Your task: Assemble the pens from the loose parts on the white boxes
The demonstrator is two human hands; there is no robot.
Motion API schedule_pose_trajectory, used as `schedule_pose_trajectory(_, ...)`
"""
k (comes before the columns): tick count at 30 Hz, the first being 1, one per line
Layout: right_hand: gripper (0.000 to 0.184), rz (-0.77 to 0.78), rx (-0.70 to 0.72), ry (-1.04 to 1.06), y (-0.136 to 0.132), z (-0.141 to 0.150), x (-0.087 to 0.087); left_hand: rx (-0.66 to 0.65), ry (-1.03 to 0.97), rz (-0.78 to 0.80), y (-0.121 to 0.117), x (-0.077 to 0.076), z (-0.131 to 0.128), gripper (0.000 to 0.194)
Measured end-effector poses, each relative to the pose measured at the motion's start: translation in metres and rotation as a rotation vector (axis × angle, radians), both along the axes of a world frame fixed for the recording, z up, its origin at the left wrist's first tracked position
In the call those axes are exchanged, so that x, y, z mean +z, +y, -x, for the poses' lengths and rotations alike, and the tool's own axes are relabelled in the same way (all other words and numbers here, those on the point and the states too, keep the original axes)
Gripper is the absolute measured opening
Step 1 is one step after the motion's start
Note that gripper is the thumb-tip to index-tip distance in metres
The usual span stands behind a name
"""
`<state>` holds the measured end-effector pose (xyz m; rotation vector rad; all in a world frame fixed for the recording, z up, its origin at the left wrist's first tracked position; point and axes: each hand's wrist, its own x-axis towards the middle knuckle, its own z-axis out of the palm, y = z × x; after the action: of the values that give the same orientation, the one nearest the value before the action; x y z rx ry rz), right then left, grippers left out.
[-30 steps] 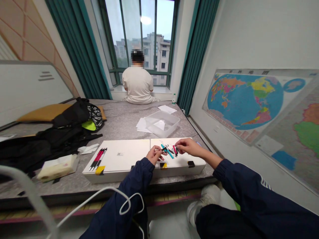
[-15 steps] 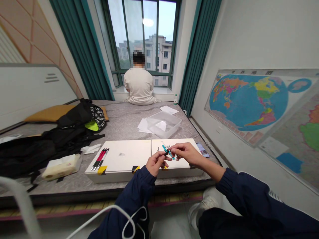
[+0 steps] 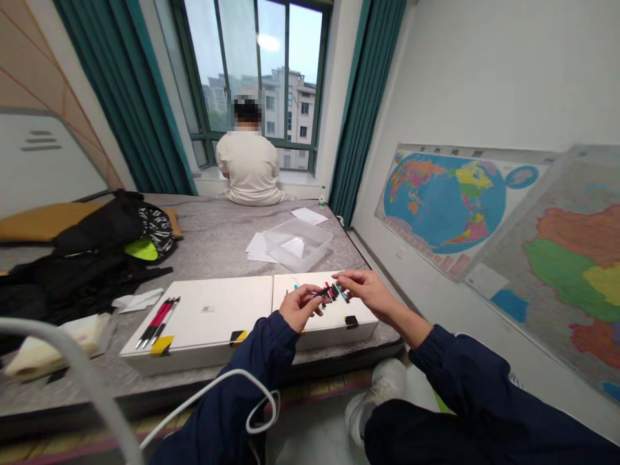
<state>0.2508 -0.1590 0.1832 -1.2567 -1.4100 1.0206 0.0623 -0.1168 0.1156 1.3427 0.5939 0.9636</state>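
Observation:
My left hand (image 3: 301, 306) is closed in a pinch on a black pen part (image 3: 321, 292), held just above the right-hand white box (image 3: 361, 312). To its right is my right hand (image 3: 364, 290), fingers stretched apart and pointing left, with nothing clearly held in it. Beneath and between the fingers, small red and black pen parts (image 3: 330, 291) and a teal piece (image 3: 343, 294) show; partly covered, they cannot be counted. Several assembled pens (image 3: 157, 321), with red and black grips, lie side by side on the left-hand white box (image 3: 213, 298).
Behind the boxes stands a clear plastic bin (image 3: 303, 248), beside white papers (image 3: 261, 247). A tissue pack (image 3: 62, 342) and black backpack (image 3: 104, 226) lie at the left. A person (image 3: 248, 165) sits at the window, back turned. A white cable (image 3: 217, 384) loops near my left sleeve.
The view has swung right. My right hand has drawn apart from my left and no longer grips the teal piece. The black part stays in my left hand.

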Motion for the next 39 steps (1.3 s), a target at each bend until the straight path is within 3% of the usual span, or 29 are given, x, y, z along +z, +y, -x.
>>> schedule_pose_trajectory(10,0.033,-0.031,0.092,-0.062,-0.006,-0.003,-0.011,-0.003,0.006,0.029,-0.006,-0.006,-0.006,0.042)
schedule_pose_trajectory(27,0.031,-0.015,-0.009,-0.031,-0.023,-0.024,-0.01,-0.058,0.008,0.02,-0.013,-0.007,-0.032,0.041)
schedule_pose_trajectory(33,0.031,0.033,-0.025,-0.034,-0.022,-0.021,-0.021,-0.093,0.061,0.024,-0.015,-0.01,-0.028,0.041)
schedule_pose_trajectory(39,0.032,0.017,-0.082,0.03,-0.021,-0.019,-0.003,-0.045,0.072,-0.007,-0.009,-0.03,-0.003,0.041)
